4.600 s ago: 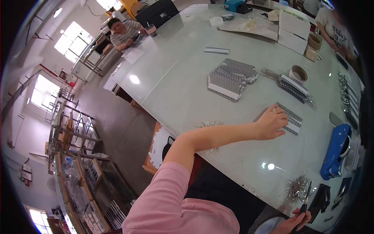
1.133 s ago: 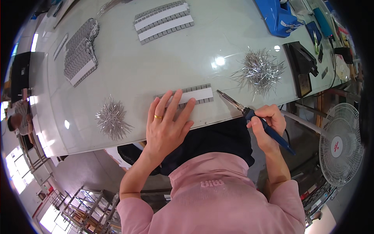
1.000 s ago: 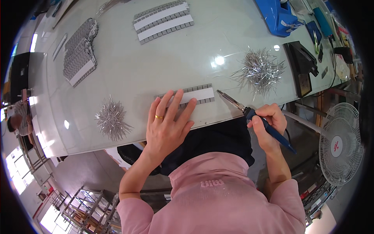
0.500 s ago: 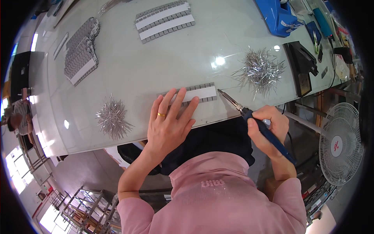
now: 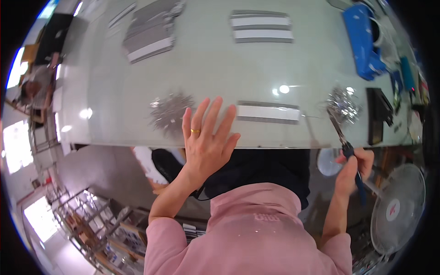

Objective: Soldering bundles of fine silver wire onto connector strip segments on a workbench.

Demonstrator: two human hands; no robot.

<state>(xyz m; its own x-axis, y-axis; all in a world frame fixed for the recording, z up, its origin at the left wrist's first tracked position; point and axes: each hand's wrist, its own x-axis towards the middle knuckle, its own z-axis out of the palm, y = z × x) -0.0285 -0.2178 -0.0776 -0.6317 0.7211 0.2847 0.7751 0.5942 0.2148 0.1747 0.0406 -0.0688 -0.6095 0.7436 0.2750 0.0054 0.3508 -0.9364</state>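
Observation:
My left hand (image 5: 207, 140) is open, fingers spread, over the table beside a grey segmented strip (image 5: 268, 112) with a white band along its middle. The hand holds nothing. A spiky pile of thin silvery wire pieces (image 5: 172, 112) lies just left of its fingertips. My right hand (image 5: 356, 168) is closed round the dark blue handle of a soldering iron (image 5: 341, 135). The iron slants up and left, its tip over or against a second wire pile (image 5: 343, 107); contact cannot be made out.
Two banded strips (image 5: 262, 34) lie at the far middle, stacked grey strips (image 5: 149, 39) at the far left. A black soldering stand (image 5: 376, 117) and a blue dispenser-like device (image 5: 362, 43) stand at right. Below the table edge is a fan (image 5: 398, 208). A person (image 5: 34, 89) sits far left.
My left hand has lifted off the strip and sits to its left. My right hand has drawn the soldering iron from the strip's right end over to the right wire pile. The view has shifted.

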